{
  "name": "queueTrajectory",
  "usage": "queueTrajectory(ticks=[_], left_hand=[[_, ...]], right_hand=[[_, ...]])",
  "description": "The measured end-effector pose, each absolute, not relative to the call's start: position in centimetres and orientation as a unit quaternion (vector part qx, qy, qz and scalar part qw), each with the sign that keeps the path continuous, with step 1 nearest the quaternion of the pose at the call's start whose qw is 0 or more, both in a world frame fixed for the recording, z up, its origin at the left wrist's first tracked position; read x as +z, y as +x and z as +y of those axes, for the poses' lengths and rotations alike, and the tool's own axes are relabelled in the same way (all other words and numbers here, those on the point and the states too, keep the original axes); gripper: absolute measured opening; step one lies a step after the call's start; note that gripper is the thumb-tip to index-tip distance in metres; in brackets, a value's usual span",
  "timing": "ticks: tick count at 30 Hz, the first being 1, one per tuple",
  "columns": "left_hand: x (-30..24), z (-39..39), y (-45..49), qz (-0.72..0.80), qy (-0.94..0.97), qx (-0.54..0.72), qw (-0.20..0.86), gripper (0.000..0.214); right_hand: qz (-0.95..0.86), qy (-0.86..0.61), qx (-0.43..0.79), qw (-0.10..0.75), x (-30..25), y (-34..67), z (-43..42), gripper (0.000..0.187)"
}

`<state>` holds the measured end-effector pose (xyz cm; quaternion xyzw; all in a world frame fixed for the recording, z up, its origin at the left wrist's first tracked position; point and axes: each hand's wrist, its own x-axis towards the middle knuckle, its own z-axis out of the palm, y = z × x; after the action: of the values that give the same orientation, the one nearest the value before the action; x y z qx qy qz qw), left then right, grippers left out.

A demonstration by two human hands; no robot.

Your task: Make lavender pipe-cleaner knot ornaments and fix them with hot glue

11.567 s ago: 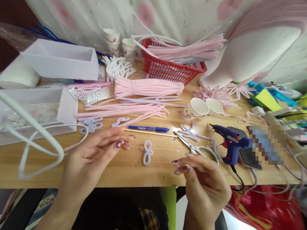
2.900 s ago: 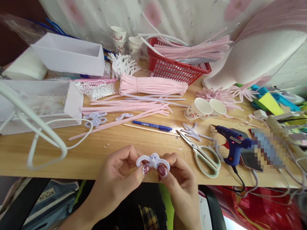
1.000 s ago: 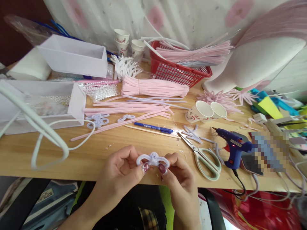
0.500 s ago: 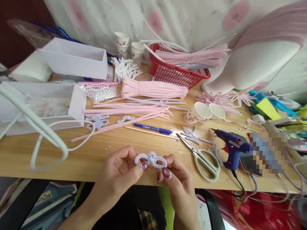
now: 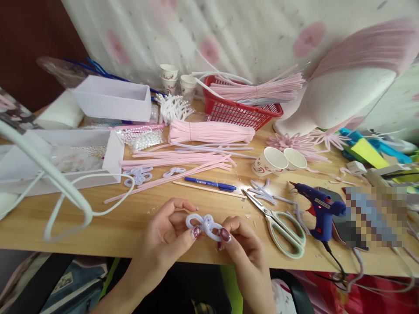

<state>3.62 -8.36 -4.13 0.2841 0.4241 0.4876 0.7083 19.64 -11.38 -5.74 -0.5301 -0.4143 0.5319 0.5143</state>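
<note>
A small knot of pale lilac pipe cleaner (image 5: 204, 223), with looped ends, sits between my two hands at the near edge of the wooden table (image 5: 131, 218). My left hand (image 5: 168, 235) pinches its left loop between thumb and fingers. My right hand (image 5: 242, 244) pinches the right side with thumb and forefinger. Both hands are closed on the knot, just above the table edge.
Green-handled scissors (image 5: 281, 224) and a blue glue gun (image 5: 316, 209) lie to the right. A blue pen (image 5: 209, 184), a wooden stick, loose pink pipe cleaners (image 5: 183, 157), finished knots (image 5: 139, 174), two paper cups (image 5: 275, 159), a red basket (image 5: 242, 111) and white boxes (image 5: 111, 98) fill the table beyond.
Both hands picked the lilac knot up from the table and have kept working it between the fingers. The view has tilted up slightly; the right thumb shifted on the knot.
</note>
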Motion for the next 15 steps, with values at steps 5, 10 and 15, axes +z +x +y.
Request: queueTrajectory(ticks=[5,10,15], left_hand=[[-4.0,-7.2,2.3,0.467,0.318,0.502,0.655,0.026],[-4.4,-5.4,-1.2,0.579,0.376,0.51,0.513,0.027],[-4.6,-5.3,-3.4,0.646,0.415,0.441,0.464,0.029]], right_hand=[[-0.367,-0.573,0.51,0.526,-4.7,18.9,-10.8,0.042],[-0.361,-0.589,0.472,0.548,-5.1,19.3,-10.0,0.043],[-0.395,-0.594,0.44,0.546,-5.8,20.0,-9.3,0.037]])
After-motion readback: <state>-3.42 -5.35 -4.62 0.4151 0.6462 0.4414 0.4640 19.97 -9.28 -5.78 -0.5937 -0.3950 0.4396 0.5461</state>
